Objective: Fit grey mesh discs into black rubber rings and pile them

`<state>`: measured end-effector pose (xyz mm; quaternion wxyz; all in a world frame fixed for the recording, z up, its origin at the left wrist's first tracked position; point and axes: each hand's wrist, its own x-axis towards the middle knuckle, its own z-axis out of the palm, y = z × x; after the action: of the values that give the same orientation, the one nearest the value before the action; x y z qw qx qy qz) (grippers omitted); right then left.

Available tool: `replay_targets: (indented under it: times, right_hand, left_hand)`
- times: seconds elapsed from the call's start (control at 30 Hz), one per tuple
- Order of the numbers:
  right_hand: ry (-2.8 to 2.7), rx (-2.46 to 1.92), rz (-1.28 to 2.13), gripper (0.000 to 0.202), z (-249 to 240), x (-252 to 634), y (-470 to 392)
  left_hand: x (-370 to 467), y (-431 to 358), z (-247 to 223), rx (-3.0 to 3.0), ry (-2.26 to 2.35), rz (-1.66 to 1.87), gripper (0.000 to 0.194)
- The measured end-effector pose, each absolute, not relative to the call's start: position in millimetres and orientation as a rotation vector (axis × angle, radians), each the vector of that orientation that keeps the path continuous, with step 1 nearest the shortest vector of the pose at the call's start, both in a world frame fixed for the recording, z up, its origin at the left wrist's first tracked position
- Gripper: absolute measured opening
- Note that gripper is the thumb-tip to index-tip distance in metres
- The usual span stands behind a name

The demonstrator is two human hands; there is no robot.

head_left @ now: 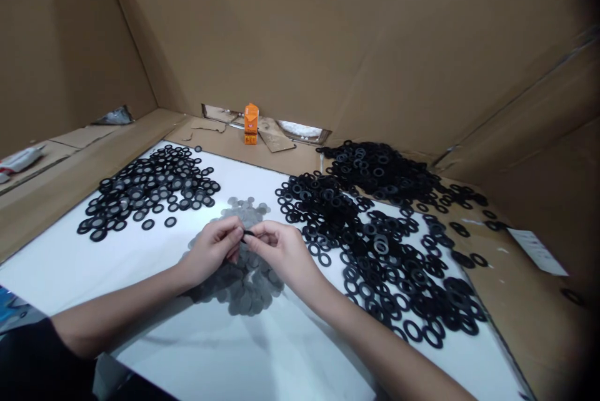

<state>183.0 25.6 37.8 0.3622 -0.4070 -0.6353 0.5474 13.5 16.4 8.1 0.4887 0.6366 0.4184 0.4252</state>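
Note:
My left hand (pixel 216 246) and my right hand (pixel 280 251) meet over the middle of the white board, both pinching one small black rubber ring (pixel 247 235) between thumbs and fingers. Most of that ring is covered by the fingertips, so I cannot tell whether a disc sits in it. Under the hands spreads a pile of thin grey mesh discs (pixel 246 301). Loose black rings (pixel 375 257) lie heaped to the right of my right hand. Left of my hands is a group of black rings with grey discs in their centres (pixel 154 188).
The white board (pixel 197 351) rests on cardboard, with tall cardboard walls (pixel 281 32) behind and beside it. An orange carton (pixel 251 123) stands at the back. More black rings (pixel 379 167) are heaped against the back wall. A white paper label (pixel 537 251) lies at right.

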Motion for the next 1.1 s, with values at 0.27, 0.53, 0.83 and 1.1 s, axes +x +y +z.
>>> replay_targets:
  times: [0.27, 0.53, 0.83, 1.1]
  right_hand:
    - [-1.554, -1.085, 1.54, 0.012, 43, 185, 29]
    - [-1.46, -1.159, 1.499, 0.005, 38, 180, 26]
    - [-1.477, -1.125, 1.615, 0.017, 45, 185, 29]
    - [-1.39, -1.109, 1.643, 0.021, 37, 179, 29]
  left_hand:
    - [20, 17, 8, 1.436, 0.974, 1.079, 0.035]
    - [12, 16, 7, 1.795, 1.121, 1.008, 0.037]
    - [20, 19, 7, 1.422, 0.919, 0.976, 0.039]
    - [12, 16, 10, 1.507, 0.918, 0.968, 0.041]
